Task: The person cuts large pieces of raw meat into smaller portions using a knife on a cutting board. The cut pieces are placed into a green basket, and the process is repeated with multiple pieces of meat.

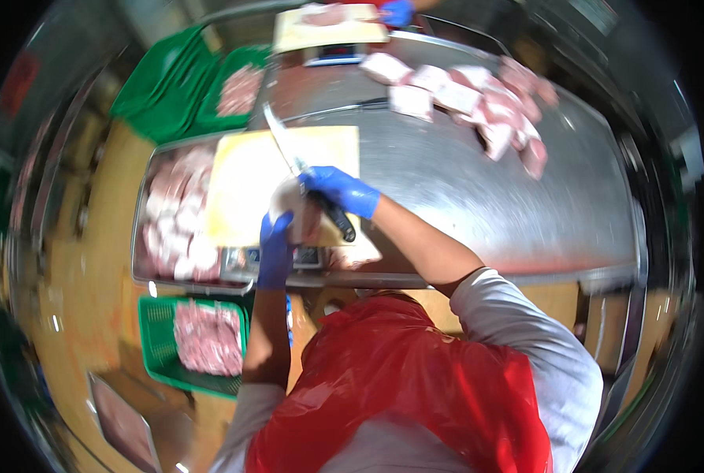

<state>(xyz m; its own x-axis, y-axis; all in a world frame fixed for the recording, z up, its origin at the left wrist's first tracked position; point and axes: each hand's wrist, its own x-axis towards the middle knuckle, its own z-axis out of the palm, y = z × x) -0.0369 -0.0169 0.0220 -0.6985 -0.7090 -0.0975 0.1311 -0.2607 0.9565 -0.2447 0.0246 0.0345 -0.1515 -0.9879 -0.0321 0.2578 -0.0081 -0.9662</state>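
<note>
Over the yellowish cutting board (237, 173), my right hand (340, 191), in a blue glove, is closed round a knife (279, 134). The blade points away and to the left, and the black handle sticks out below the fist. A pale pink piece of meat (312, 222) lies at the board's near part, beside the handle. My left hand (274, 251), gloved in blue too, grips its near left side with thumb and fingers; motion blurs its outline. The board rests over a scale (245, 258), whose near edge shows.
Meat chunks (494, 110) lie on the steel table (462, 205) to the right. A meat-filled metal tray (141, 244) sits left. Green baskets (163, 87) stand far left, another (159, 359) below. Across the table, a co-worker's blue-gloved hand (397, 13) is beside another board (289, 31).
</note>
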